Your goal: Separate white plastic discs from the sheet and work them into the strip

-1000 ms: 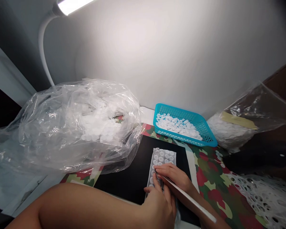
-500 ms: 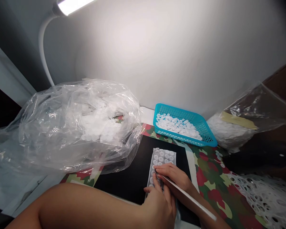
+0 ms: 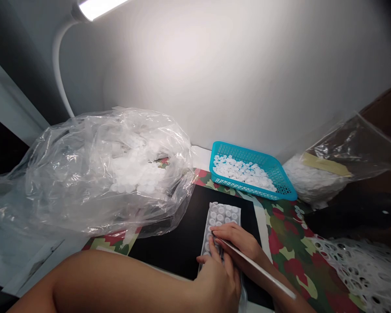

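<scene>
White-disc strip point(image 3: 222, 215) half hidden; right hand point(image 3: 240, 241) grip pinches rod point(image 3: 263, 274); left hand point(image 3: 220, 284) grip unclear.

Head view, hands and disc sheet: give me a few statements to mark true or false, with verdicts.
1. The right hand holds a thin rod whose tip is at the disc sheet. True.
2. The left hand reaches into the teal basket. False: it rests on the near end of the disc sheet.
3. The teal basket is empty. False: it holds loose white discs.
4. The clear plastic bag lies left of the black mat. True.
</scene>
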